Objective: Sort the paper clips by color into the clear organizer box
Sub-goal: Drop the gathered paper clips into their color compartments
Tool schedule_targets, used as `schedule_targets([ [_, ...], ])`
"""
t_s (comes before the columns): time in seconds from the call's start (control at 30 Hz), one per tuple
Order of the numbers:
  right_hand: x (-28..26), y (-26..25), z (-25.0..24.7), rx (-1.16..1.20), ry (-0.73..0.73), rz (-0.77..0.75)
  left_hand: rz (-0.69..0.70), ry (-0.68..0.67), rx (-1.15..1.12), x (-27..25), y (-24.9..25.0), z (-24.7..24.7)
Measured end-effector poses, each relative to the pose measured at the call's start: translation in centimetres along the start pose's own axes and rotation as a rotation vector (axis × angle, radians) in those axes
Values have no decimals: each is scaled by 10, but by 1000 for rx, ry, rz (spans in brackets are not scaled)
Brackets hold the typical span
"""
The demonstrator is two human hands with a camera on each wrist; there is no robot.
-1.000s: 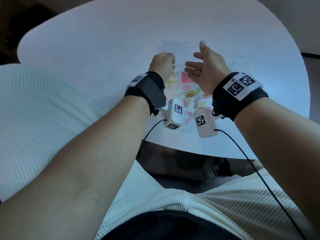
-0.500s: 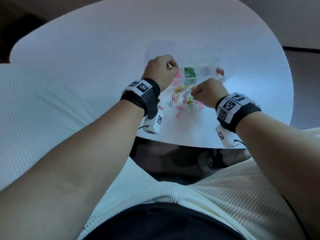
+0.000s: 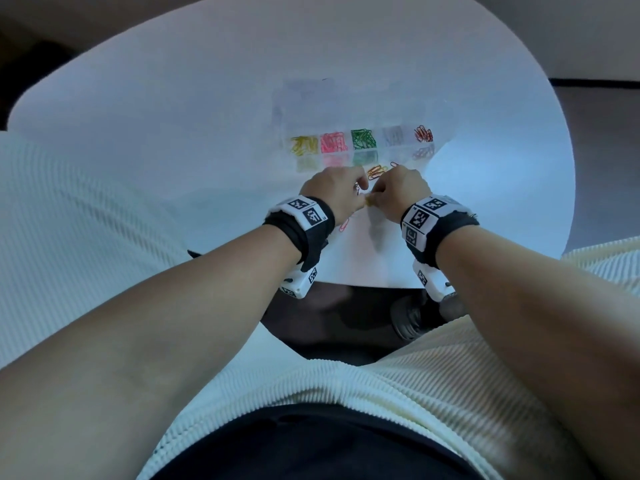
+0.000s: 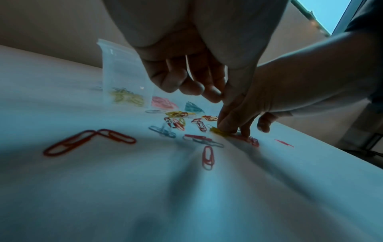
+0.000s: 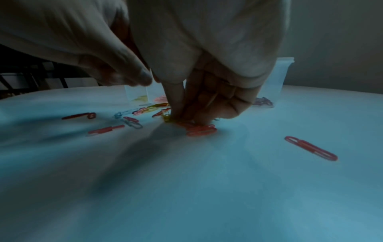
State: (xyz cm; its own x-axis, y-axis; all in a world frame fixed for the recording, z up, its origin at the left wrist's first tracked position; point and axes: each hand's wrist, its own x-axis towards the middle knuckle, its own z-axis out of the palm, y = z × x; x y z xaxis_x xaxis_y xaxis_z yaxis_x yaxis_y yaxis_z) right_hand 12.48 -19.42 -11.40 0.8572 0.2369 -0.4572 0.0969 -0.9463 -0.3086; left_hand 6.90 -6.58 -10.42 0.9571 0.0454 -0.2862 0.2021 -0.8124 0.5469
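Observation:
The clear organizer box [image 3: 398,155] stands on the white table [image 3: 173,133]; its compartments hold yellow, pink, green, silver and red clips. In front of it lies a loose pile of mixed paper clips [image 3: 377,170]. My right hand [image 5: 176,114] is down on the table, thumb and forefinger pinching a yellow clip [image 4: 216,131] that lies among pink ones. My left hand [image 4: 207,95] hovers just above the pile, close beside the right hand. Its fingers are curled with nothing showing between them.
Single red and pink clips lie nearer me, such as a red clip [image 5: 311,148], another red clip [image 4: 207,158] and a linked red pair [image 4: 89,142]. The box's clear lid [image 3: 311,98] stands open behind it. The table's near edge [image 3: 363,284] is under my wrists.
My right hand went from open above the box down to the loose pile and closed on a clip. My left hand drew back from the box to the pile.

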Motion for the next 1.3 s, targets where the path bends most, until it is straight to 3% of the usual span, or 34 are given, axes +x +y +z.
schedule_targets([
  [0.2,-6,10,8,33,17,-35,13,130,52,16,-17,-1],
  [0.3,-7,14,7,74,69,-50,21,106,89,21,-24,-1],
  [0.47,-8,10,8,1,20,-90,5,64,155,22,-28,3],
  [0.63,-8,4,11,-94,58,-109,-48,79,96,21,-30,3],
  [0.97,-5,9,10,196,44,-128,-156,108,-79,20,-31,-2],
  [1.3,-3,13,4,244,43,-28,-203,125,-150,18,-33,-4],
])
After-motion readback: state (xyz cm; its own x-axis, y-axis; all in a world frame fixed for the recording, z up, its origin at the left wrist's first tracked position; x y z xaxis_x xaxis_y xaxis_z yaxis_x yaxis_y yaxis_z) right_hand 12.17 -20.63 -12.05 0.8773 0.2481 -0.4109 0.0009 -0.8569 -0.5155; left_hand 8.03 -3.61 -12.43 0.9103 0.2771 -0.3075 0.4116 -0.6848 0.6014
